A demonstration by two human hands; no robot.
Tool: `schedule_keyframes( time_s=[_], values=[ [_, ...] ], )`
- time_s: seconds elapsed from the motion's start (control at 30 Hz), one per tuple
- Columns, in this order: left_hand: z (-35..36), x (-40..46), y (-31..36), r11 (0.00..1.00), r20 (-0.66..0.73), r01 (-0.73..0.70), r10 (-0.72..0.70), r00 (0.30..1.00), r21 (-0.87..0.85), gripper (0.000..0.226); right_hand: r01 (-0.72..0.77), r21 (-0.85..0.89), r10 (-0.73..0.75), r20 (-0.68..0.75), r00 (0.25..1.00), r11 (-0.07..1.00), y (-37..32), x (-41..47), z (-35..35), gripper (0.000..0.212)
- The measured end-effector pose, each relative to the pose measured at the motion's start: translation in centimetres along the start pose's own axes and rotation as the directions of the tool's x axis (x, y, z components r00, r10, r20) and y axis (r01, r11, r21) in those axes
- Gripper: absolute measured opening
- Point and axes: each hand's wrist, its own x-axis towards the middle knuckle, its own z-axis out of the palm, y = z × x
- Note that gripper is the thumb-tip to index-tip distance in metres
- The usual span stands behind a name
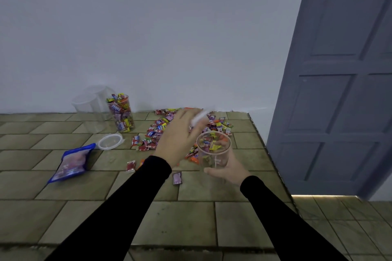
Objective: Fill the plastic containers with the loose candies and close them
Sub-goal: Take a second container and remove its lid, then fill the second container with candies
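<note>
Head view: tiled counter (pixel 212 214), wall behind, blue door (pixel 339 91) at right.
Done: one full container (pixel 121 112) by the wall, packed to the rim, no lid on it that I can see.
In progress: held container (pixel 213 151) roughly half filled, lifted just in front of the candy pile (pixel 167 127).
Right hand (pixel 228 168): fingers wrapped round the held container's lower wall.
Left hand (pixel 180 133): over the pile, beside the container mouth; fingertips motion-blurred, something pale there, can't tell what or whether it's gripped.
Left to do: bulk of the pile, two empty containers (pixel 91 106) by the wall, all lids.
Counts: containers 4 (1 full, 1 part, 2 empty); loose lid (pixel 110 141) 1 visible; candy bag (pixel 71 163) 1, lying flat; stray candies (pixel 177 178) near the sleeves, about 3; pile too many to count.
</note>
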Motion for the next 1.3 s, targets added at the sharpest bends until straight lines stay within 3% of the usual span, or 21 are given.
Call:
schedule_keyframes(
  time_s=[0.13, 0.2, 0.3, 0.4, 0.5, 0.83, 1.0, 1.1, 1.2, 1.3],
  values=[
    [-1.6, -0.7, -2.4, 0.976, -0.052, 0.172, -0.167, 0.985, 0.137, 0.023, 0.007, -0.021, -0.008, -0.046, 0.999, 1.000, -0.1, -0.2, 0.3, 0.098],
    [-2.0, -1.3, -4.4, 0.933, 0.145, 0.227, -0.275, 0.950, 0.279, 0.018, 0.025, -0.032, -0.027, -0.080, 0.996, 0.999, 0.2, -0.2, 0.4, 0.102],
    [-1.2, -2.7, -6.5, 0.895, 0.523, 0.143, -0.370, 0.768, 0.423, 0.020, 0.016, -0.040, -0.020, -0.102, 0.995, 0.999, 0.4, -0.5, 0.5, 0.101],
    [0.6, -4.3, -7.6, 0.902, 0.677, 0.096, -0.383, 0.629, 0.421, 0.026, 0.029, -0.037, -0.033, -0.100, 0.994, 0.999, 0.5, -0.5, 0.8, 0.099],
    [2.7, -5.3, -7.7, 0.912, 0.732, 0.049, -0.359, 0.580, 0.408, 0.031, 0.036, -0.031, -0.039, -0.101, 0.994, 0.999, 0.2, -0.7, 1.0, 0.093],
    [5.5, -6.2, -7.6, 0.879, 0.667, -0.106, -0.269, 0.695, 0.465, 0.030, 0.046, -0.048, -0.049, -0.077, 0.996, 0.998, 0.3, -1.2, 0.7, 0.097],
    [5.2, -6.1, -8.1, 0.907, 0.641, -0.042, -0.263, 0.721, 0.418, 0.030, 0.031, -0.080, -0.036, -0.060, 0.998, 0.996, -0.8, -1.7, 0.6, 0.114],
    [4.5, -5.0, -8.1, 0.925, 0.597, -0.017, -0.232, 0.768, 0.380, 0.027, 0.086, -0.064, -0.095, -0.155, 0.983, 0.994, -1.9, -2.2, -0.2, 0.125],
    [3.4, -3.5, -7.6, 0.928, 0.522, 0.014, -0.222, 0.823, 0.372, 0.024, 0.221, 0.010, -0.210, -0.265, 0.941, 0.975, -4.0, -2.3, -0.9, 0.102],
    [2.5, -2.7, -7.3, 0.924, 0.435, 0.035, -0.212, 0.875, 0.380, 0.025, 0.320, 0.022, -0.301, -0.279, 0.912, 0.947, -7.7, -2.2, -1.2, 0.066]
  ],
)
